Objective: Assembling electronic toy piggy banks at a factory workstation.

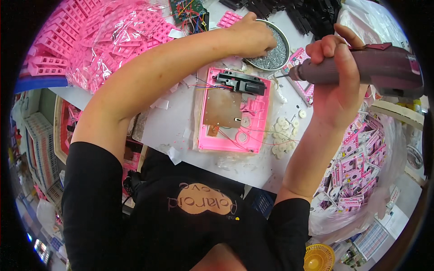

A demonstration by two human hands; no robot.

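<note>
Hands (253, 38) (339, 74) curled: screwdriver (384, 67) right, screws (279, 52) left.

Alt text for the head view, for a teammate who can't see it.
A person's left hand is at a round bowl of small silver pieces, while the right hand holds a dark power screwdriver. Centre frame, an open pink casing with a black module lies on a white table.

Pink moulded frames (49, 43) lie heaped at the far left, partly under clear plastic (97, 56). Just right of them sits a green circuit board (183, 11) with coloured wires; black parts (307, 18) crowd the far right. Nearer, on the right, are bagged pink printed pieces (355, 169) and a yellow basket (319, 258).
</note>
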